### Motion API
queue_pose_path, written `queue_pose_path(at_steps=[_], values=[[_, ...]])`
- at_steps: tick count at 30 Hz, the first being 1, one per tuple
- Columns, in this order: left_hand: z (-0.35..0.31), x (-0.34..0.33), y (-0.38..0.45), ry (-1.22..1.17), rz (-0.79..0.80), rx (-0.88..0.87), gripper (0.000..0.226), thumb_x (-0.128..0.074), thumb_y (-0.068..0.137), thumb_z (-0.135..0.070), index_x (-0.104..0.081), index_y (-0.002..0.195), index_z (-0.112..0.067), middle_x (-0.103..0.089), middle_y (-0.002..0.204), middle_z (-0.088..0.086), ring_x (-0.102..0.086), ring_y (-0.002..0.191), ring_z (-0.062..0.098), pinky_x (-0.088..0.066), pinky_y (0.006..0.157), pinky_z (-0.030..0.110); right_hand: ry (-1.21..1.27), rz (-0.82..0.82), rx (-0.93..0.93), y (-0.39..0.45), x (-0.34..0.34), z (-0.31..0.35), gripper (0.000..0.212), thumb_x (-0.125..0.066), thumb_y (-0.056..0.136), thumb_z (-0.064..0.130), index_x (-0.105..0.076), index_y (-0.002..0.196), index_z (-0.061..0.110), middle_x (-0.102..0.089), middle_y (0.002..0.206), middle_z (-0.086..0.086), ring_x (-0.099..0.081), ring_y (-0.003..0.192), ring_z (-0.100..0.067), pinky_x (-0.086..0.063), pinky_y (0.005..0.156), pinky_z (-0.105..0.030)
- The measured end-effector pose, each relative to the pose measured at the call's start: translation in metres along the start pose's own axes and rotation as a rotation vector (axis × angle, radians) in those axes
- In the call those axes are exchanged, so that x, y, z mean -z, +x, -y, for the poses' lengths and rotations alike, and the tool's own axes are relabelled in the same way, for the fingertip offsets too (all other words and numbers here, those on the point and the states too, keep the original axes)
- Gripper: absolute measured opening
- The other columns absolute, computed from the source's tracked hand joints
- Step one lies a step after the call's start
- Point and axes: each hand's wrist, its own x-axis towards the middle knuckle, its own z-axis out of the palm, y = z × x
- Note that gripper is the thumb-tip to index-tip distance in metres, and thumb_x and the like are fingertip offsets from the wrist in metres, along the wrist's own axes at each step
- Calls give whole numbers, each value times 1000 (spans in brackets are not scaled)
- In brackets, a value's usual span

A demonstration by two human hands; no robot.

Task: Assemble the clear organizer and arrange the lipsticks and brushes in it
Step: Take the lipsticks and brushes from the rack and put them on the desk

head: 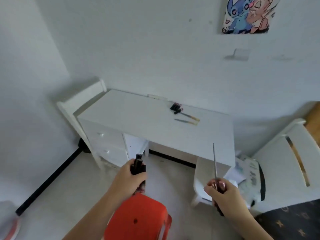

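White walls enclose the room; a cartoon poster (249,14) hangs high on the far wall, right of centre. Below it stands a white bench (138,116) with drawers on its left side. A white chair (81,108) sits against the bench's left end, and a second white chair (287,153) stands off its right end.

On the bench top, toward the back and right of centre, lies a small cluster of dark lipsticks (176,107), touching one another. Just beside them, nearer the front edge, lie two brushes (187,118) with pale handle ends, roughly parallel and slightly apart. No clear organizer can be made out on the bench.

In the foreground, the left hand (129,177) is clenched around several dark lipstick tubes (138,166); one tube stands above the fist, others are partly hidden by the fingers. The right hand (223,193) is closed on a long thin brush (214,161), its slim shaft pointing upward; a rose-coloured metallic part shows at the fingers. Whether this hand holds more than one item cannot be told.

Both hands are held short of the bench, over the floor. A red stool (138,217) stands directly beneath, between the forearms. A dark patterned fabric (290,220) occupies the lower right corner.
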Motion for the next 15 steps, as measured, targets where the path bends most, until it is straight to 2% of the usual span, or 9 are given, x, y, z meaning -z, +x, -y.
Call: queue_pose_path(at_steps=[4, 8, 11, 13, 15], values=[[-37, -5, 90, 106, -7, -46, 21, -61, 81, -12, -58, 99, -22, -67, 57, 4, -66, 48, 19, -41, 40, 26, -22, -46, 41, 91, 2, 25, 10, -74, 84, 16, -65, 80, 13, -54, 50, 1, -47, 42, -14, -37, 40, -21], [-72, -24, 196, 185, -25, -97, 16, -65, 83, -10, -58, 94, -20, -64, 66, 2, -61, 44, 8, -42, 38, 18, -122, -31, 94, 206, 5, 42, 10, -74, 82, 27, -65, 80, 26, -62, 60, 5, -56, 54, -13, -46, 53, -27], [-86, -45, 278, 243, -42, -64, 19, -67, 84, -15, -55, 91, -28, -65, 70, 2, -59, 43, 3, -40, 38, 14, -204, -19, 111, 305, 10, 51, 11, -73, 82, 32, -62, 83, 31, -65, 68, 4, -56, 50, -8, -45, 45, -21], [-88, -61, 327, 276, -56, 0, 18, -66, 83, -16, -53, 90, -27, -65, 69, 2, -59, 42, 3, -43, 41, 16, -272, -4, 108, 367, 10, 55, 13, -71, 84, 34, -59, 86, 35, -66, 75, 6, -59, 53, -8, -44, 44, -21], [-90, -76, 367, 288, -72, 73, 18, -64, 80, -16, -53, 92, -25, -65, 71, 4, -61, 44, 7, -52, 48, 27, -346, 15, 110, 417, 8, 58, 13, -68, 85, 37, -56, 87, 38, -65, 78, 8, -62, 59, -13, -45, 45, -25]])
